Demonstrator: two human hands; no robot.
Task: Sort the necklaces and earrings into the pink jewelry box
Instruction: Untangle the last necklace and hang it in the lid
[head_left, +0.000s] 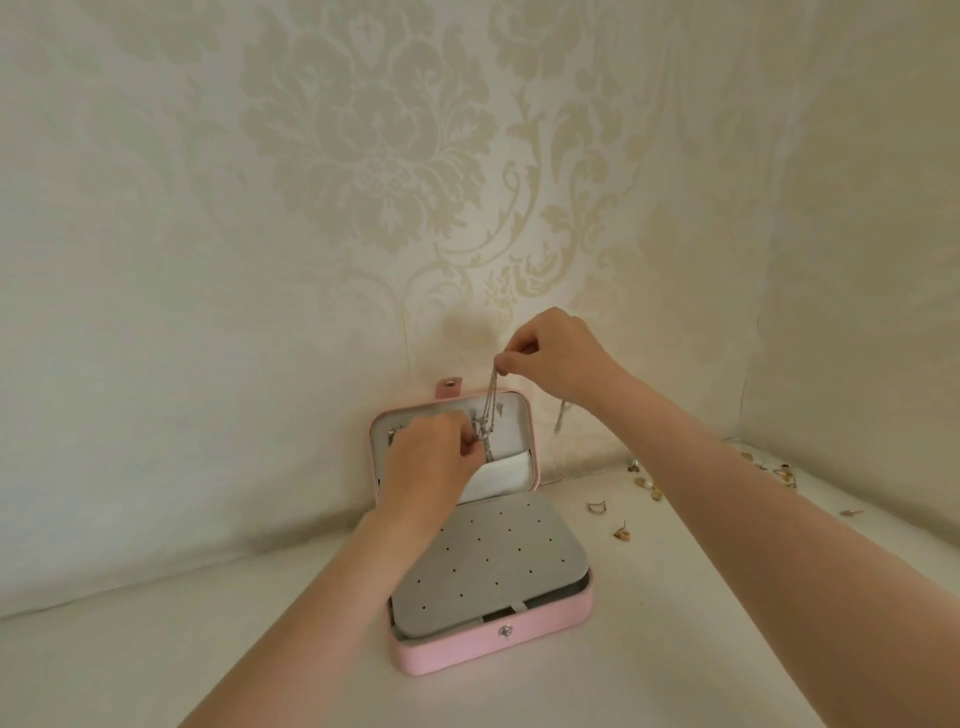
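The pink jewelry box (493, 652) lies open on a white surface, its lid (524, 415) upright against the wall. A grey panel (488, 566) dotted with small holes covers the base. My right hand (556, 353) pinches the top of a silver necklace (491, 400), which hangs down in front of the lid's pale inside. My left hand (431, 460) pinches the chain's lower part near the lid's hooks. A white pocket (504, 480) sits at the bottom of the lid. Several loose gold earrings (649, 486) lie on the surface to the right.
A patterned cream wall stands right behind the box. More small gold pieces (782, 473) are scattered at the far right by the corner. One earring (622, 531) and a hoop (597, 506) lie close to the box's right side.
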